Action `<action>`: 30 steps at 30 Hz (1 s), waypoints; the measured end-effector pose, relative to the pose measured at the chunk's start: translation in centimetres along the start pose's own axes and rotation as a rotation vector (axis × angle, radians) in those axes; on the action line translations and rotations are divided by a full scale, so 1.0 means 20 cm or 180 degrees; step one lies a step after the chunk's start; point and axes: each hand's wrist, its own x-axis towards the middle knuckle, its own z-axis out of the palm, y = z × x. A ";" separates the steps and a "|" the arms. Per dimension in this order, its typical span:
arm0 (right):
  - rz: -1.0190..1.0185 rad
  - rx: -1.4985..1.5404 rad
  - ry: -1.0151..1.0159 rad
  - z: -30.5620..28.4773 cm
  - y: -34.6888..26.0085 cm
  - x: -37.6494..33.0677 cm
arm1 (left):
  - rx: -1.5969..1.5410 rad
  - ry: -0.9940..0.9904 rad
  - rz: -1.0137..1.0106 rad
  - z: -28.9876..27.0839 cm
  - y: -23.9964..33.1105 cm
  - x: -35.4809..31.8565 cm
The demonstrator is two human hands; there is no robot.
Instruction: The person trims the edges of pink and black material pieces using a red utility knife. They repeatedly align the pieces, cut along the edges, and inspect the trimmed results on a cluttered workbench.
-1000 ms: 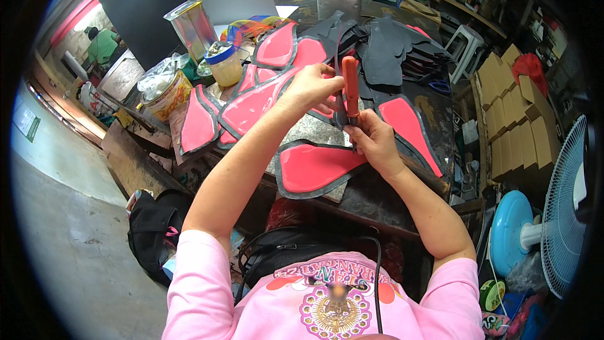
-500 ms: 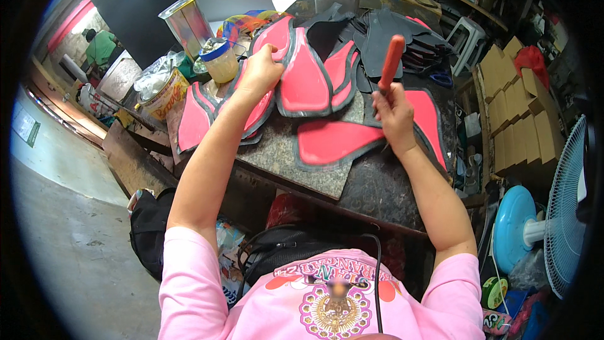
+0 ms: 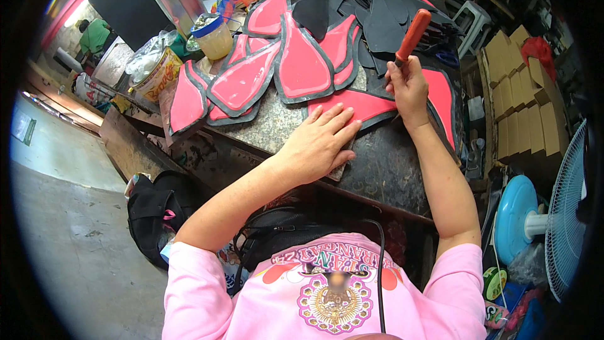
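Note:
My left hand (image 3: 319, 145) lies flat, fingers spread, on the near end of a pink panel with a dark grey border (image 3: 371, 104). In my right fist is a red-handled tool (image 3: 413, 34), its handle slanting up and away; my fingers hide most of its lower part, so its exact kind is unclear. My right hand (image 3: 409, 88) is over the right end of that panel. Another pink panel (image 3: 441, 101) lies just right of it. More pink panels with dark borders (image 3: 304, 63) overlap on the grey stone slab (image 3: 267, 131) to the left and beyond.
Dark grey cut pieces (image 3: 384, 22) are heaped at the back. At back left stand a blue-lidded jar (image 3: 212, 36), a metal tin (image 3: 178, 3) and a tub (image 3: 157, 75). Blue-handled scissors (image 3: 447, 58) lie right. Cardboard boxes (image 3: 522, 94) and a blue fan (image 3: 517, 217) stand beyond the table's right side.
My left hand has come down from the far panels onto the near pink panel. The right hand, still gripping the red-handled tool, has moved slightly right and away.

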 end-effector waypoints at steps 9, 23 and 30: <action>0.0324 0.0262 0.0321 -0.07 0.04 0.07 | -0.0287 0.0093 -0.0050 -0.06 0.07 -0.17; 0.0683 0.1706 -0.0442 0.06 -0.16 -0.09 | -0.0572 0.0787 -0.0587 -0.21 0.03 -0.37; 0.0395 0.1674 -0.0847 0.09 -0.19 -0.11 | -0.0159 0.0449 -0.0824 -0.14 -0.10 -0.24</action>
